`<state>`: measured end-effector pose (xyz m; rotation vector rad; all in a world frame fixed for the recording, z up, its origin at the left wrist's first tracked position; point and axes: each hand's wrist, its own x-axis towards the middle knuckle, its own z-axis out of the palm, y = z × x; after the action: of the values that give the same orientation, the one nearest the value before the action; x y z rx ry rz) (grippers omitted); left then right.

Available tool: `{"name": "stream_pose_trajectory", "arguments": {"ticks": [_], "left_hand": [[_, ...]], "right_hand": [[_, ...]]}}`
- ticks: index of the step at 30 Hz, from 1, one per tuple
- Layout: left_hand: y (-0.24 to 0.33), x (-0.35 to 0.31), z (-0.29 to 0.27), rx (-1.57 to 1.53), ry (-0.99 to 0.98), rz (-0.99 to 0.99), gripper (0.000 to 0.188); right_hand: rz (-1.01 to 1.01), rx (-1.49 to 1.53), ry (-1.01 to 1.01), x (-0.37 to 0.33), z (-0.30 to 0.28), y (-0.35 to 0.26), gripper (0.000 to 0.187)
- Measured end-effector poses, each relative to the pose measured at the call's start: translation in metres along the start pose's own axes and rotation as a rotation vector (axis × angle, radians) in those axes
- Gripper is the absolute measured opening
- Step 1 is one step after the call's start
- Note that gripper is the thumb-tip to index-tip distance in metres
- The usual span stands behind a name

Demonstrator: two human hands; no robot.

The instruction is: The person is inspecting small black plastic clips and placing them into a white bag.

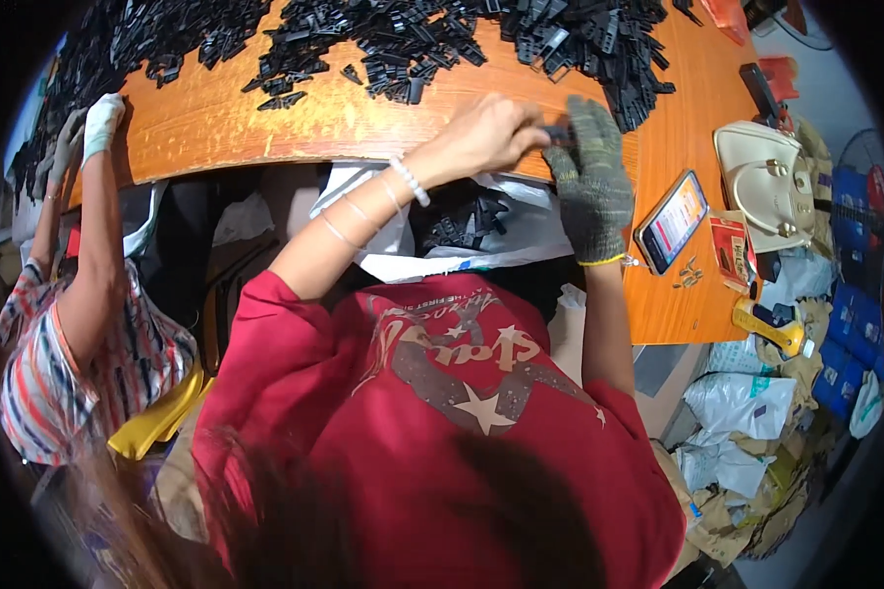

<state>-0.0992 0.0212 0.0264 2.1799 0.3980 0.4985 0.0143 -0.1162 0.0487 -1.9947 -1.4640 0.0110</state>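
Observation:
My left hand point(491, 135), bare and with bracelets on the wrist, is curled with its fingertips at a small black plastic part point(557, 133). My right hand point(595, 187) wears a grey-green knit glove and grips the same part between thumb and fingers. Both hands are over the table's near edge, and motion blurs the fingertips and part. Large heaps of similar black plastic parts point(383, 44) cover the far side of the wooden table point(334, 123). Below my left forearm, an open white bag point(403, 263) in front of my lap holds more black pieces point(462, 224).
A phone point(672, 222) lies on the right, beside a red box point(732, 250), small metal pieces point(690, 275) and a cream handbag point(768, 182). A yellow tool point(768, 327) sits at the right edge. On the left, a co-worker in a striped shirt point(93, 363) reaches onto the table.

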Motion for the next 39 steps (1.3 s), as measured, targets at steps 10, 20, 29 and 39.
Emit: {"name": "stream_pose_trajectory", "arguments": {"ticks": [10,20,29,39], "left_hand": [[-0.053,0.019,-0.038,0.703,0.363,0.147,0.015],[-0.027,-0.012,-0.010,0.381,0.382,0.172,0.016],[-0.026,-0.029,-0.011,0.213,0.090,0.101,0.017],[-0.024,-0.028,-0.004,0.173,0.087,0.119,0.016]], "right_hand": [[-0.231,-0.177,-0.185,-0.004,0.009,0.014,0.030],[-0.005,0.085,-0.161,-0.006,0.014,0.025,0.031],[0.256,0.332,-0.174,-0.006,0.005,0.008,0.032],[-0.339,-0.140,-0.286,0.007,0.000,0.020,0.028]]}}
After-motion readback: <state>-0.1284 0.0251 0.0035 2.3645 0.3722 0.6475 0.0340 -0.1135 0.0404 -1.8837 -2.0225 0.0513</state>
